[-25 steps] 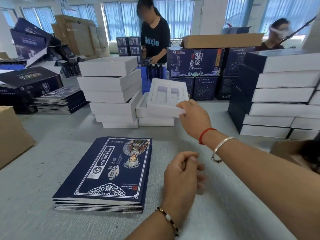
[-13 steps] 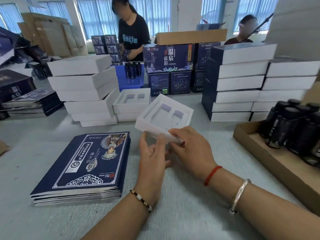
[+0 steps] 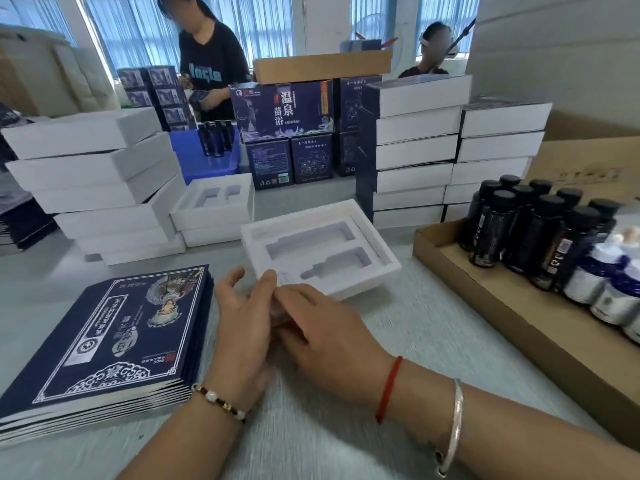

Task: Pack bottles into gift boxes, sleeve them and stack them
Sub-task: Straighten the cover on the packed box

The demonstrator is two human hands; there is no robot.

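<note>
Worktop (image 3: 346, 427): grey surface, carries everything listed below.
Sleeved box stacks (image 3: 415, 147): two columns at far right centre, white sides showing, dark sleeves around them.
Plain white box stack (image 3: 93, 188): far left, layers slightly skewed against each other.
Cardboard tray (image 3: 512, 306): along the right edge, shallow, brown.
Bottles (image 3: 540, 230): dark glass with black caps, upright, packed close together in the cardboard tray; a few white-bodied ones nearest the camera.
Flat sleeves (image 3: 104, 341): navy printed stack at near left, just beside the left hand.
Gift box (image 3: 322, 251): white, open, centre of worktop, near edge at the fingertips; foam insert shows two cut-outs, both unfilled. Whether the near edge is lifted off the worktop, cannot tell.
Second open white box (image 3: 214, 206): behind it, on top of a closed one, same insert.
Right hand (image 3: 329, 334): fingers extended onto the near left corner of the gift box; grip hidden behind the left hand, cannot tell.
Left hand (image 3: 246, 317): fingers spread and relaxed, fingertips at that same corner, holding nothing.
</note>
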